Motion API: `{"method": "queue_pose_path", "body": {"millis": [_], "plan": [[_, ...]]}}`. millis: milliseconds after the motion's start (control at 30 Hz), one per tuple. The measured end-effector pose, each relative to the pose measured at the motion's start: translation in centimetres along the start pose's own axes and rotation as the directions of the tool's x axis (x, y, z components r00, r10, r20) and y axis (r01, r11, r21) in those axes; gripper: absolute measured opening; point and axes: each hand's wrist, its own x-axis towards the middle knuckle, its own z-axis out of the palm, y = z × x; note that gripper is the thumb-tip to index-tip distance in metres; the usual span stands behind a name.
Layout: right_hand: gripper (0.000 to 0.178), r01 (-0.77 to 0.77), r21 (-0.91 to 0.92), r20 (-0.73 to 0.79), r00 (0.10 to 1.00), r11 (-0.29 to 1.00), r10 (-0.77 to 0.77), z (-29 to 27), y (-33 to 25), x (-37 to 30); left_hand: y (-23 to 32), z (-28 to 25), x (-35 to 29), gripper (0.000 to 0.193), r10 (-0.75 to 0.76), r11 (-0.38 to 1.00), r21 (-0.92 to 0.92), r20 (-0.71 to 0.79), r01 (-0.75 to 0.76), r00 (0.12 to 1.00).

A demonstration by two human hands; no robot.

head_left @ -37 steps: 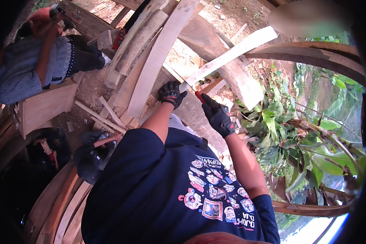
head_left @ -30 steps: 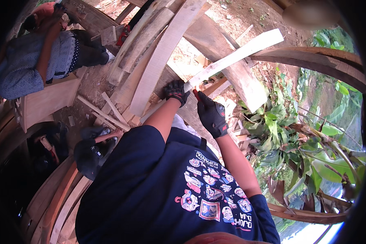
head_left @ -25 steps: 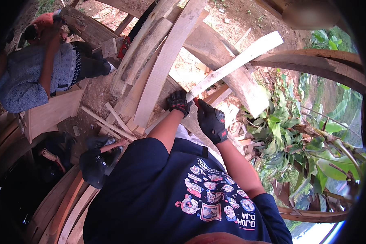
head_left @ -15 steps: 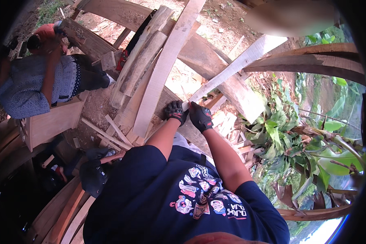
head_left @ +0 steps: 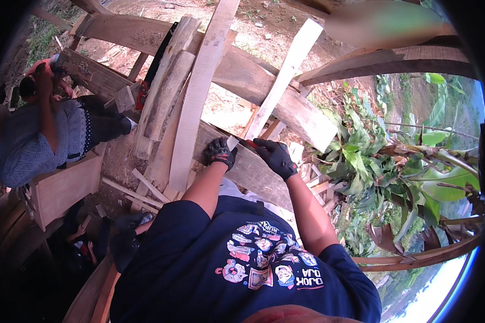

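Black-gloved left hand [head_left: 221, 153] at a small pale flat piece [head_left: 232, 143], its grip hard to tell, black-gloved right hand [head_left: 276, 158], fingers clamped on a red-handled tool [head_left: 250, 144], long pale wooden plank [head_left: 287, 76] beyond

Outdoor daylight, strongly uneven. Ground [head_left: 253, 40] near top centre glaring, nearly washed out. Gloved right hand [head_left: 275, 158] dark, detail muddy. Sky [head_left: 428, 288] at lower right blown white, blue fringe beside it. Lower left sunk in deep shadow. 1 smeared oval patch [head_left: 382, 24] at upper right. Fisheye edges stretched, corners black.
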Motion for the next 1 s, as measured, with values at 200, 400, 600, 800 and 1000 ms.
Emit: {"method": "queue_pose_path", "body": {"millis": [200,400,600,800,1000], "plan": [[0.042,-0.054,0.102,-0.084,0.994,0.993,0.063,0.9,2.4,-1.1,0.2,-0.7,-1.5,0.074,0.083,0.997,0.010,-0.082,-0.082,0.993],[0.044,-0.238,0.333,-0.024,0.965,0.912,0.260,0.3,2.7,-0.8,-3.5,1.0,-4.2,0.056,0.117,0.978,-0.134,-0.294,-0.162,0.949],[0.043,0.116,0.291,-0.181,0.981,0.950,-0.065,1.0,6.4,-0.7,2.2,-9.5,-3.8,0.056,0.089,0.865,-0.407,-0.449,-0.292,0.889],[0.048,-0.119,0.360,-0.117,0.978,0.926,0.171,0.2,4.7,-2.0,20.3,-15.5,4.5,0.129,0.241,0.970,-0.011,-0.044,-0.241,0.970],[0.034,0.181,-0.252,0.035,0.983,0.951,-0.178,2.9,-2.8,-6.6,20.8,-6.7,11.1,0.085,0.265,0.943,0.234,-0.095,-0.238,0.959]]}}
